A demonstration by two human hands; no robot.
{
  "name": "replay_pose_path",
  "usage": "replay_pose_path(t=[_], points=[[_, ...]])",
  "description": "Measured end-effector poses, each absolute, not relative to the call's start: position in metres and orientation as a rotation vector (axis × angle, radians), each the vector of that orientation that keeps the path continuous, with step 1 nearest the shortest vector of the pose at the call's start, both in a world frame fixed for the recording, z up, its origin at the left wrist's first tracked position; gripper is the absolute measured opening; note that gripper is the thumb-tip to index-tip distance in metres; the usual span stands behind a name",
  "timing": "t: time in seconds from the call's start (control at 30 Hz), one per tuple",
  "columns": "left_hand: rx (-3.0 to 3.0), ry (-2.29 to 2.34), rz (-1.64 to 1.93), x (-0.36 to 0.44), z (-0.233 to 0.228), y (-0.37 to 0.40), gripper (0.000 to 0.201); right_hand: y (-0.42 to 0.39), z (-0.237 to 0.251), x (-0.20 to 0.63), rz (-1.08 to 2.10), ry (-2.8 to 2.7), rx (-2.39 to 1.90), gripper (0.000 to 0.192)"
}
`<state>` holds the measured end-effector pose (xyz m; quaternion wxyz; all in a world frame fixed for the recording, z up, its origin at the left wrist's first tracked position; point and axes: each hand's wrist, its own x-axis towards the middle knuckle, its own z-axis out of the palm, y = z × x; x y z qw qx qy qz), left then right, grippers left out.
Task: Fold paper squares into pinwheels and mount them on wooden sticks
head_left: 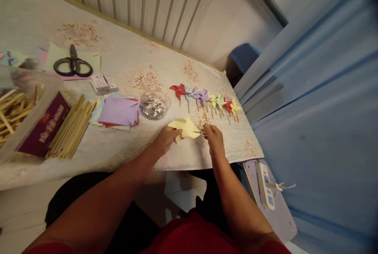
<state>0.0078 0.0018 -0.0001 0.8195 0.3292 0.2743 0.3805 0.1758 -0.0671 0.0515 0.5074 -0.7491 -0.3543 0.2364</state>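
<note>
A sheet of yellow paper point(186, 127), partly folded into a pinwheel shape, is gripped at its left side by my left hand point(167, 139), thumb on top. My right hand point(214, 135) is closed in a pinch at the paper's right-hand tip. Whether those fingertips hold the tip or some small piece is too fine to tell. Just behind the paper stands a clear round dish point(154, 105) of small shiny metal pieces. To its left lies a stack of cut paper squares point(118, 110), a purple one on top. Finished paper pinwheels point(203, 95) on sticks lie in a row behind my right hand.
Black-handled scissors point(73, 65) rest on coloured paper at the left. Small white boxes point(100, 83), a bundle of sticks point(71, 128) and a plastic bag of sticks point(17, 112) are nearby. A blue curtain point(313, 88) and a power strip point(265, 185) are at the right.
</note>
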Motion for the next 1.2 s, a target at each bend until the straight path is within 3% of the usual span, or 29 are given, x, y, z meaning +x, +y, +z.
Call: replay_pose_path(t=[0.17, 0.33, 0.87, 1.1, 1.2], points=[[0.780, 0.558, 0.753, 0.008, -0.007, 0.003, 0.030, -0.060, 0.056, 0.173, 1.219, -0.799, -1.590, 0.045], [0.880, 0.560, 0.657, 0.005, -0.008, 0.003, 0.030, -0.054, 0.051, 0.163, 1.438, -0.805, -1.454, 0.039], [1.051, 0.685, 0.576, 0.002, 0.004, 0.003, 0.024, -0.049, 0.038, 0.164, 1.119, -1.136, -1.900, 0.021], [0.855, 0.500, 0.571, -0.003, 0.006, 0.004, 0.025, -0.050, 0.035, 0.158, 1.183, -0.956, -1.636, 0.030], [0.641, 0.475, 0.619, -0.005, 0.007, 0.007, 0.035, -0.047, 0.037, 0.153, 1.180, -0.798, -1.441, 0.037]])
